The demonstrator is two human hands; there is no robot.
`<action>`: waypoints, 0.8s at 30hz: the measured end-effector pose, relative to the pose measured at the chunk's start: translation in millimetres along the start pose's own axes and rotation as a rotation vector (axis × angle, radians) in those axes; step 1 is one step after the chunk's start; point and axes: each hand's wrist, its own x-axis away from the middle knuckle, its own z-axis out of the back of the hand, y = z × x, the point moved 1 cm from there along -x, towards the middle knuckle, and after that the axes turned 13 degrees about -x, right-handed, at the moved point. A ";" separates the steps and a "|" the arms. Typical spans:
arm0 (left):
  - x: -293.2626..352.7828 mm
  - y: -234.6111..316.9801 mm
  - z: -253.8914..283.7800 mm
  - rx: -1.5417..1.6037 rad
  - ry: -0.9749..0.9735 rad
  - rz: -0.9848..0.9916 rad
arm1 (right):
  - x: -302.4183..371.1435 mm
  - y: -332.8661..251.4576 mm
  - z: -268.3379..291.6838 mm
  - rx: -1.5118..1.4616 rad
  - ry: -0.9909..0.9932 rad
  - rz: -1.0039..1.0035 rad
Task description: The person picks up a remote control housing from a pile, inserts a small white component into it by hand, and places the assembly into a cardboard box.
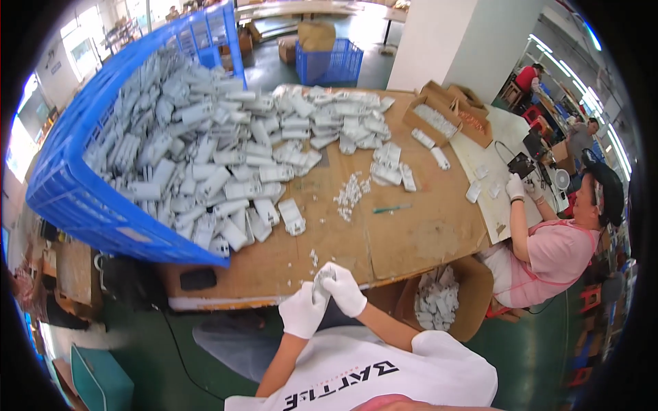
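Observation:
My left hand [302, 312] and my right hand [347, 293], both in white gloves, meet just over the table's near edge. Their fingers are closed around a pale grey plastic housing [319, 292], mostly hidden by the gloves. Just beyond them lie a few tiny white parts [314, 257]. Farther off is a scatter of small white pieces [351, 195], with a thin teal tool [392, 208] to its right. Many similar pale plastic housings [293, 217] spill across the table on the left.
A tipped blue crate [130, 229] holds the heap at left. A black object [198, 279] lies near the front edge. Cardboard boxes of small parts [434, 122] stand back right. Below the edge, a carton [474, 301] holds white pieces. A co-worker [548, 253] sits at right.

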 end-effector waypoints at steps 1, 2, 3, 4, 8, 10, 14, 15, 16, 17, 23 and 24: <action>-1.5 -0.2 0.5 -0.008 0.002 0.006 | -0.7 -0.8 -1.1 -0.038 0.000 -0.014; -2.9 -0.5 0.8 -0.014 -0.001 0.012 | -1.5 -7.5 -2.1 0.034 0.001 -0.020; -4.5 0.4 0.9 0.000 0.019 0.010 | -2.1 -14.3 -2.2 0.105 0.006 -0.028; -7.1 -0.2 0.2 -0.003 0.035 -0.005 | -2.1 -19.9 -3.6 0.158 0.028 -0.036; -14.8 4.1 -1.2 -0.010 0.041 -0.023 | -7.7 -24.6 -0.4 0.103 0.009 -0.065; -14.9 3.6 -4.2 0.002 0.063 -0.025 | -8.8 -23.6 -0.1 0.101 0.013 -0.035; -12.8 2.1 -13.9 -0.045 0.072 -0.081 | -8.1 -20.1 0.1 0.029 0.035 -0.033; -12.5 3.3 -13.8 -0.018 0.072 -0.080 | -8.1 -16.0 3.4 0.004 0.031 -0.038; -13.5 4.7 -14.0 0.008 0.071 -0.080 | -10.1 -8.7 9.6 0.020 0.042 -0.041; -13.8 6.0 -14.5 0.009 0.053 -0.098 | -9.2 -9.1 12.3 0.009 0.065 -0.037; -50.5 10.9 -18.9 0.205 -0.148 0.077 | 17.7 -66.1 -6.2 0.890 0.273 0.842; -58.7 13.9 -21.2 0.337 -0.211 0.060 | 20.7 -63.5 -2.9 1.000 0.152 0.786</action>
